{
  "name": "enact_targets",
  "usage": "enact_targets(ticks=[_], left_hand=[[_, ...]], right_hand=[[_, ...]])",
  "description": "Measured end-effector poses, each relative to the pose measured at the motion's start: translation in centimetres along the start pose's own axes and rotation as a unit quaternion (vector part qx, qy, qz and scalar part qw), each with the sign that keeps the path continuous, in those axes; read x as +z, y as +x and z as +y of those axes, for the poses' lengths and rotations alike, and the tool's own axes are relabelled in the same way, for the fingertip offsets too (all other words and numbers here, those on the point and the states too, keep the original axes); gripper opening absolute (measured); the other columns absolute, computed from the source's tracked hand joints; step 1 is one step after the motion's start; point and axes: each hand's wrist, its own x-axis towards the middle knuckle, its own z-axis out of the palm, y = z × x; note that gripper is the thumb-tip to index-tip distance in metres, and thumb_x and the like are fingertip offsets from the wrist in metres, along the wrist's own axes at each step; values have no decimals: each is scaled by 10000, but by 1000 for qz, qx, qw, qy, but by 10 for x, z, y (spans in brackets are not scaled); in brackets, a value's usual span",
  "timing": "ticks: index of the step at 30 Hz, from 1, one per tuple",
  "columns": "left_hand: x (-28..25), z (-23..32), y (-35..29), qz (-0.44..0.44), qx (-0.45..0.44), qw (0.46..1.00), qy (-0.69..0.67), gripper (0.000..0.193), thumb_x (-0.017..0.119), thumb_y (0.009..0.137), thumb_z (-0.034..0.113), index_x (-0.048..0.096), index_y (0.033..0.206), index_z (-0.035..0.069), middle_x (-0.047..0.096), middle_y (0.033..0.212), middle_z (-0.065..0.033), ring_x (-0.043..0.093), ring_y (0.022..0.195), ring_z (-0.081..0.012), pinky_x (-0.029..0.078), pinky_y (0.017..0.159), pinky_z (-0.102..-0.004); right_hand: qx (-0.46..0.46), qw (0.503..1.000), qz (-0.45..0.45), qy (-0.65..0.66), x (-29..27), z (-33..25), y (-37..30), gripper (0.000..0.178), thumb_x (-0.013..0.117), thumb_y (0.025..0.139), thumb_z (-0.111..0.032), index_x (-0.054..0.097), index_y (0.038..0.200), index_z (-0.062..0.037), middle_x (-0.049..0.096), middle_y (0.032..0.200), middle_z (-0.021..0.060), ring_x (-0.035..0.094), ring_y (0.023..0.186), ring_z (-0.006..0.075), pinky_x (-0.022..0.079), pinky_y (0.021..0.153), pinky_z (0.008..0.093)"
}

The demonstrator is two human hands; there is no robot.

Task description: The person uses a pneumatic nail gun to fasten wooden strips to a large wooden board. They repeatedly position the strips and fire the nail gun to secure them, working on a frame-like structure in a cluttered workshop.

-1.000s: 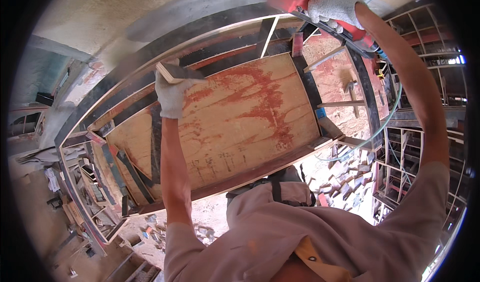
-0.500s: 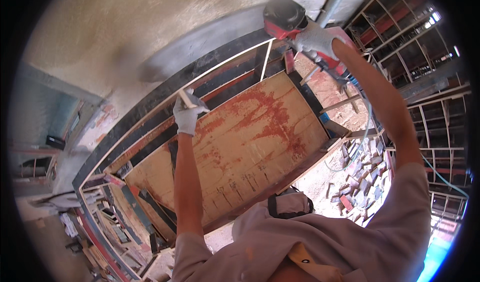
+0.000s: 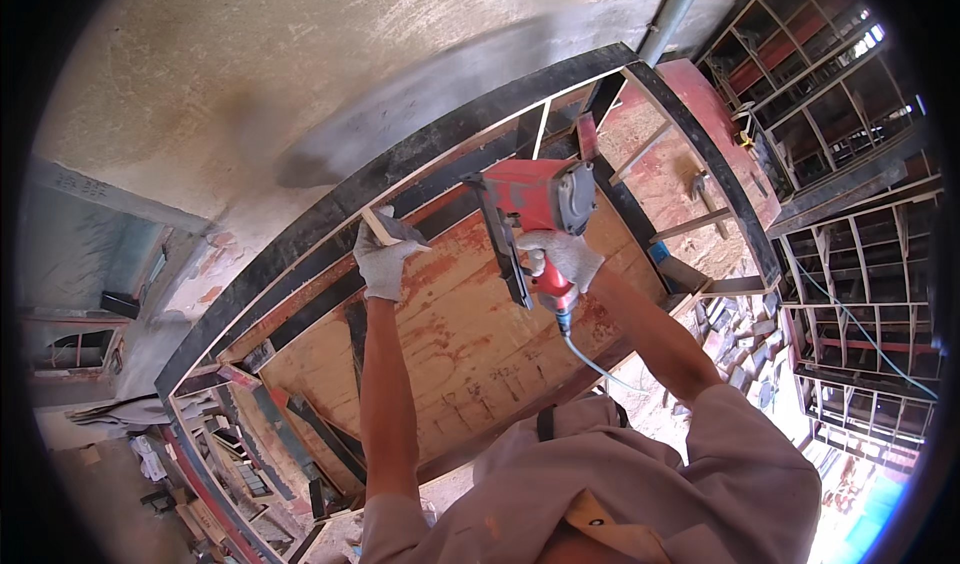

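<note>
My left hand [image 3: 383, 261], in a white glove, holds a small wooden strip [image 3: 385, 227] against the upper edge of a large plywood panel [image 3: 470, 334] stained red. My right hand [image 3: 562, 260], also gloved, grips the handle of a red pneumatic nail gun [image 3: 530, 209] with a thin blue hose [image 3: 590, 359] hanging from its base. The gun's nose points left toward the strip, a short way to the right of my left hand. A dark curved frame rail [image 3: 400, 179] runs just above both hands.
A rough concrete wall [image 3: 300, 64] and a grey pipe [image 3: 680, 4] rise behind the frame. Red-stained boards [image 3: 700, 164] lie to the right, and open shelving frames [image 3: 860, 264] stand at the far right. Scrap wood is stacked at the lower left [image 3: 250, 444].
My right hand has brought the nail gun down from the upper right to the panel's middle, close to my left hand. The view has tilted upward toward the wall.
</note>
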Motion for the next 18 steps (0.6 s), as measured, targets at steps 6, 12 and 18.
enact_targets(ticks=[6,12,18], left_hand=[[-11,-7,1,21,2,999,30,614,661,645,-203,537,1226,-45,678,954,-108,701,825,-231,612,731,-379],[-1,-7,22,40,2,992,123,608,694,640,-172,576,1219,-27,661,900,-70,669,737,-184,577,651,-318],[-18,-22,52,89,31,985,144,443,766,563,-146,667,965,10,673,869,-53,659,713,-167,555,634,-325]], right_hand=[[-2,997,-63,-36,11,-10,12,87,693,878,-88,644,942,-56,571,675,3,547,575,97,417,464,256],[-87,995,-37,-21,25,8,0,117,693,861,-68,628,955,-41,593,697,20,550,572,102,428,490,263],[-81,996,-24,-43,9,37,-15,107,697,880,-91,648,970,-63,591,722,-9,532,599,88,416,501,262]])
